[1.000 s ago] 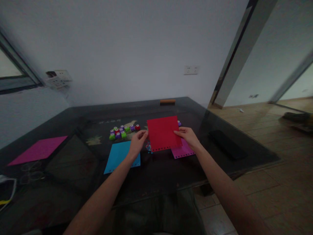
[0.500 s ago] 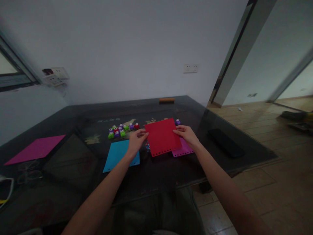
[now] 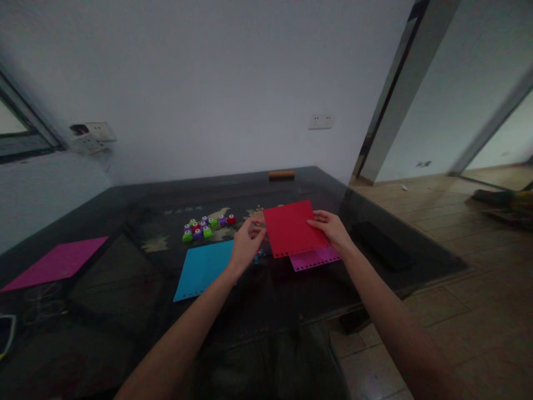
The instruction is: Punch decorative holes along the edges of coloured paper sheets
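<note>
My right hand (image 3: 333, 230) pinches the right edge of a red sheet of paper (image 3: 293, 228), which has a row of holes along its near edge. The sheet is held above the table, partly over a pink-purple sheet with holes (image 3: 314, 259). Beside the red sheet's left edge, my left hand (image 3: 247, 241) has its thumb and fingers slightly apart, with no paper between them. A blue sheet (image 3: 204, 266) with holes lies under and left of my left wrist. Small blue and red bits (image 3: 260, 254) lie between the blue and red sheets.
Several green, purple and red eye-shaped clips (image 3: 204, 226) are grouped behind the blue sheet. A magenta sheet (image 3: 58, 261) lies at the left, near a clear cable. On the dark table (image 3: 250, 322) are also a black oblong object (image 3: 383, 244) and a brown roll (image 3: 281, 175).
The red sheet has moved right with my right hand. My left hand has let go of its left edge, and a gap shows between the fingers and paper.
</note>
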